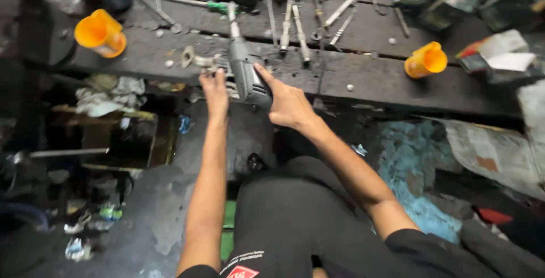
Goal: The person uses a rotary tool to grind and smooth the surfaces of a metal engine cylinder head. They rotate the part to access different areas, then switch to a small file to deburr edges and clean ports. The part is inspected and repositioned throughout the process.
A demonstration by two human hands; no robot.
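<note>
Gripping grey metal power drill (245, 74) w/ right hand (288, 105) at dark workbench edge (363, 79); left hand (214, 89) pinching small metal part (209, 62), prob. a fitting.

Grey power tool (245, 74), matt plastic body with a dull metal nose, in the right hand (288, 105). Rough, grimy dark wooden workbench (374, 79). At ten and two o'clock, glossy orange plastic cups (101, 33). At twelve, bare steel wrenches (295, 25). At nine, crumpled cloth rags (108, 95).

Left hand (214, 88) fingers (211, 74) blurred; small metal part (200, 61) beneath, perhaps bracket, indistinct
</note>
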